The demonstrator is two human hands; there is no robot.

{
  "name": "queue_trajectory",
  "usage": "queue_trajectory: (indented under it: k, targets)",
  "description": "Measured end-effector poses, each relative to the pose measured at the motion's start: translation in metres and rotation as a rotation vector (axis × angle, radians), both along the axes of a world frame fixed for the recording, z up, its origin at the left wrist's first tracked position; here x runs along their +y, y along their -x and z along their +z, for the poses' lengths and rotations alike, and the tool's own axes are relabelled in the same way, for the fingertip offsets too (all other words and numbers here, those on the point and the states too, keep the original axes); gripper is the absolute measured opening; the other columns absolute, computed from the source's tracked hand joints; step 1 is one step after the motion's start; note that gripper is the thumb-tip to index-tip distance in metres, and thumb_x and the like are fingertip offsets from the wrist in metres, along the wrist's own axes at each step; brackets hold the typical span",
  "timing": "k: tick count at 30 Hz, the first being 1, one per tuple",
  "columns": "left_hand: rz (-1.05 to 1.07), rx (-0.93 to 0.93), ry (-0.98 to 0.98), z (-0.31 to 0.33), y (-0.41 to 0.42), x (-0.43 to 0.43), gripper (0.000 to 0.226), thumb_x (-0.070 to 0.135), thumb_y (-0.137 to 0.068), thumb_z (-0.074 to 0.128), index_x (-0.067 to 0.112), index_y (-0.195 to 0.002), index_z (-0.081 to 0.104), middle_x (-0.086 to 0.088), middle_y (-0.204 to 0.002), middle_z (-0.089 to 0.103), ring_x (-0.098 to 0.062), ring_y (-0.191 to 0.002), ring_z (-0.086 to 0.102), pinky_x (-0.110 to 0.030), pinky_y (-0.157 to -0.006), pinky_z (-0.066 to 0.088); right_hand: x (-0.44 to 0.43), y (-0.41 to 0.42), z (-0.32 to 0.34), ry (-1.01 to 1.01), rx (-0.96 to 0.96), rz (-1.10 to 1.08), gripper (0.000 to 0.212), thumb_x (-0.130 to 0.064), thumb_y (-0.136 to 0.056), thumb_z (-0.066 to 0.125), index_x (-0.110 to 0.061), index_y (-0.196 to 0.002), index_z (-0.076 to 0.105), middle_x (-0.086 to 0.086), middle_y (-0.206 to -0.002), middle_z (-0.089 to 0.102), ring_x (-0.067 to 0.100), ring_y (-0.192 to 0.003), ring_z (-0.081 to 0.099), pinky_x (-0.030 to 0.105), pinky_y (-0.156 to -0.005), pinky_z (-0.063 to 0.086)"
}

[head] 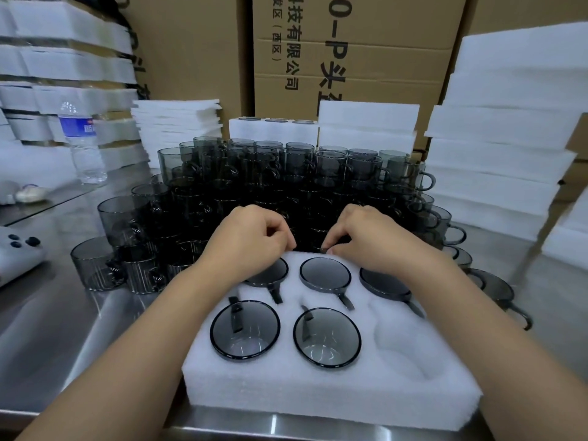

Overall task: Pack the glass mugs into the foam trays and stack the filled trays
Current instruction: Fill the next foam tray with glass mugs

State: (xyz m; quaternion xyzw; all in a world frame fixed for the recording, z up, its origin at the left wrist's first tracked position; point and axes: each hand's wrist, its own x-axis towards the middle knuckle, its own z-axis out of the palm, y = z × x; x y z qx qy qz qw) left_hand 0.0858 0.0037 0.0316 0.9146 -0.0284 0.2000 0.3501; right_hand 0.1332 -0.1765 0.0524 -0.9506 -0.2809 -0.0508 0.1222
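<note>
A white foam tray [318, 386] lies on the steel table in front of me. Smoky grey glass mugs sit in five of its pockets, among them the front left [245, 329], front middle [327, 337] and rear middle [325, 275]. The front right pocket [404, 342] is empty. Behind the tray stands a big pile of stacked mugs [254, 179]. My right hand [372, 240] pinches a dark glass rim at the tray's far edge. My left hand [248, 240] is curled beside it, over the rear left mug; what its fingers hold is hidden.
Stacks of foam sheets rise at the right [502, 154] and at the back [366, 125]. Filled trays are piled at the far left [63, 65]. A water bottle [83, 144] and a grey device [19, 249] sit on the left. Cardboard boxes [350, 58] close off the back.
</note>
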Motion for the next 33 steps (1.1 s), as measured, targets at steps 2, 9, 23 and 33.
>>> queue_trajectory:
  k: [2, 9, 23, 33]
  targets:
    - [-0.01, -0.001, 0.008, 0.0, 0.0, 0.0, 0.036, 0.008, -0.082, 0.052, 0.029, -0.058, 0.07, 0.01, -0.062, 0.069, -0.007, -0.041, 0.046, -0.017, -0.043, 0.04, -0.002, 0.002, -0.003, 0.003, -0.049, 0.003, 0.014, -0.029, -0.093, 0.059, -0.03, -0.102, 0.069, -0.003, -0.112, 0.05, 0.022, -0.116, 0.04, 0.038, -0.099, 0.036]
    - [-0.029, -0.034, 0.018, 0.001, 0.002, 0.0, 0.036, 0.006, -0.081, 0.052, 0.029, -0.061, 0.071, 0.013, -0.066, 0.071, -0.027, -0.067, 0.066, -0.039, -0.066, 0.056, -0.01, 0.008, 0.001, -0.232, -0.129, 0.063, 0.01, -0.02, -0.098, 0.048, -0.022, -0.099, 0.057, -0.006, -0.105, 0.048, 0.015, -0.101, 0.044, 0.03, -0.087, 0.036]
    - [-0.262, -0.039, 0.197, -0.002, -0.002, 0.001, 0.047, 0.01, -0.082, 0.071, 0.057, -0.086, 0.064, 0.005, -0.079, 0.073, -0.006, -0.084, 0.068, -0.024, -0.084, 0.051, -0.004, 0.02, -0.005, -0.718, -0.199, 0.249, 0.018, -0.004, -0.099, 0.039, -0.016, -0.094, 0.053, -0.014, -0.088, 0.047, -0.009, -0.081, 0.045, 0.004, -0.074, 0.03]
    - [-0.354, 0.021, 0.175, -0.004, -0.004, 0.003, 0.043, 0.056, -0.072, 0.066, 0.045, -0.113, 0.059, -0.006, -0.086, 0.072, -0.023, -0.086, 0.067, -0.04, -0.085, 0.05, -0.003, 0.02, -0.008, -0.666, -0.168, 0.299, 0.016, -0.004, -0.098, 0.043, -0.016, -0.093, 0.053, -0.004, -0.098, 0.049, 0.005, -0.091, 0.046, 0.009, -0.08, 0.032]
